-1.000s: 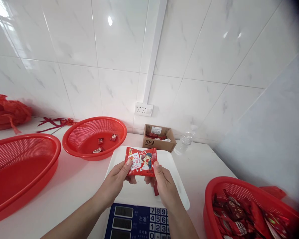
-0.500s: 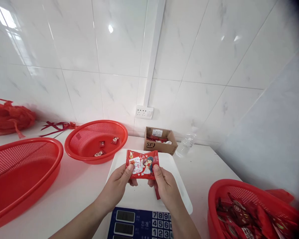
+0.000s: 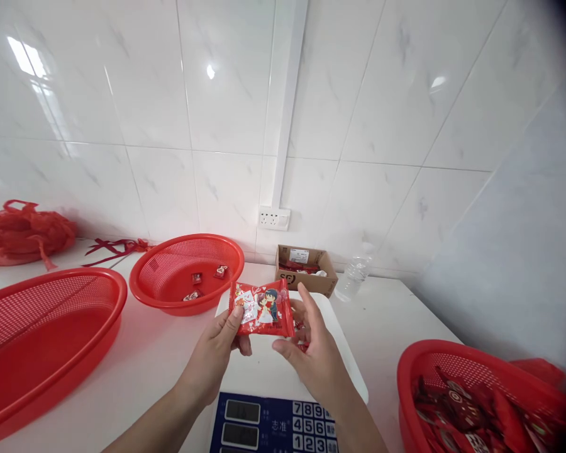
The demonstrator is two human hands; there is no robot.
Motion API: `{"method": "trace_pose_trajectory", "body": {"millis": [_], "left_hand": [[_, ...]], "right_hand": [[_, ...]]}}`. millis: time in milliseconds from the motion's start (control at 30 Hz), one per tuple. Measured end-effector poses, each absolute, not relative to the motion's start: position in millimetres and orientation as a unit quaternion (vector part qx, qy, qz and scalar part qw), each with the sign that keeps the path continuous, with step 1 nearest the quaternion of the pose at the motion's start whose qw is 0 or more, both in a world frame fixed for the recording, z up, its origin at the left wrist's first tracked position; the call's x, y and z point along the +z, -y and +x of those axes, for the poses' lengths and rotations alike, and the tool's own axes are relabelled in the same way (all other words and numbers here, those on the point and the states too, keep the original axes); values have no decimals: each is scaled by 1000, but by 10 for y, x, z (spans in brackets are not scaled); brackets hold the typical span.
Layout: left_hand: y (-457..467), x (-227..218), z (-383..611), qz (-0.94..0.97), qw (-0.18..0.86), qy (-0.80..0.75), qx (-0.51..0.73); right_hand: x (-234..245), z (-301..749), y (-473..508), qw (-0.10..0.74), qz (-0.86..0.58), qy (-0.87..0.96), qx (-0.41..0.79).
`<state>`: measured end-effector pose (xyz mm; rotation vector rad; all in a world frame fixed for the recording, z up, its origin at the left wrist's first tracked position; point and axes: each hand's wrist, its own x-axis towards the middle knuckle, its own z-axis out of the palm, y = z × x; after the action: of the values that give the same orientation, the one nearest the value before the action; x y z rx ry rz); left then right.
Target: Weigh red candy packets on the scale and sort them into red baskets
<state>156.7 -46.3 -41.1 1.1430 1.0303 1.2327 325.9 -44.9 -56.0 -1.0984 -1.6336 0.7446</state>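
Note:
My left hand (image 3: 221, 343) grips the left end of a red candy packet (image 3: 266, 309) between thumb and fingers. A cartoon couple and white hearts are printed on its front. My right hand (image 3: 314, 343) is at the packet's right end, thumb and index finger spread apart. Small red wrapped pieces (image 3: 300, 324) show beside its curled fingers; whether they touch the hand or lie behind it, I cannot tell. Under both hands is a weighing scale with a white tray (image 3: 259, 377) and a blue keypad panel (image 3: 278, 426).
On the left stand an oval red basket (image 3: 108, 327) and a round red basket (image 3: 146, 302) with a few small candies. At the back are a cardboard box (image 3: 306, 280) and a clear plastic bottle (image 3: 356, 274). Front right, another red basket (image 3: 405, 384) holds red packets.
My right thumb and index finger have come off the packet and spread apart. The packet has shifted slightly left in my left hand. The camera view has tilted slightly.

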Motion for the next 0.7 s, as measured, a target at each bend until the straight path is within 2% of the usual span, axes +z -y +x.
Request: {"method": "trace_pose_trajectory", "body": {"millis": [167, 267, 333, 433, 500, 700], "left_hand": [[522, -405, 1560, 457, 615, -406, 498], [545, -407, 1540, 472, 620, -411, 474], [547, -403, 1515, 491, 588, -423, 485], [541, -383, 1479, 525, 491, -449, 531], [542, -365, 1472, 550, 463, -444, 534], [561, -343, 1536, 558, 573, -364, 478]], "right_hand": [[-634, 3280, 419, 471, -411, 773, 111], [-603, 3291, 410, 476, -380, 791, 62], [-545, 3286, 430, 489, -385, 778, 88], [-450, 3263, 489, 480, -436, 732, 209], [-405, 3244, 525, 460, -459, 705, 284], [-358, 3167, 575, 453, -430, 679, 385]]}}
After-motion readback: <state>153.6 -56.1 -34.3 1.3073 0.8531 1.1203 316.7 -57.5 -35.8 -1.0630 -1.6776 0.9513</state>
